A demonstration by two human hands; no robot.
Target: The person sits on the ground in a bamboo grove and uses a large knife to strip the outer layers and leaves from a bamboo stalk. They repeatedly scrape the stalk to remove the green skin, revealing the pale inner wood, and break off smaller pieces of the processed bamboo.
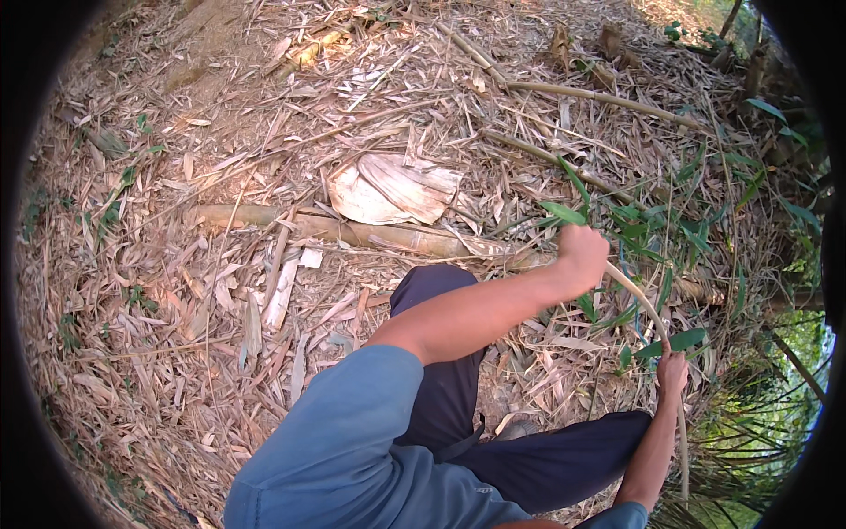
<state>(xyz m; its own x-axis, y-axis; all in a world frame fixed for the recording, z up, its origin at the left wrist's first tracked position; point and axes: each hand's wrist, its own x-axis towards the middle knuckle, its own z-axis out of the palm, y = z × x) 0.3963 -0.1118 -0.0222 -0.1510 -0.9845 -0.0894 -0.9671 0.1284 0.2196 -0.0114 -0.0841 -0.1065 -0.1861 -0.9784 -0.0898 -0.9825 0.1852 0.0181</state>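
Observation:
A thin pale-brown stem (641,298) bends in an arc between my two hands, on the right side of the view. My left hand (583,256) is a fist closed on its upper end. Lower down and further right, my right hand (672,374) grips the same stem, whose tail runs down past my forearm. A broad green leaf (683,341) sticks out beside my right hand. Another green leaf (562,212) shows just above my left fist. The fingers of both hands are mostly hidden.
Dry leaf litter covers the ground. A thick fallen bamboo pole (388,236) lies across the middle, with a large pale dry sheath (392,189) against it. Thinner poles (608,95) lie further back. Green leafy plants (648,231) grow at the right. My bent knees (436,286) are close below.

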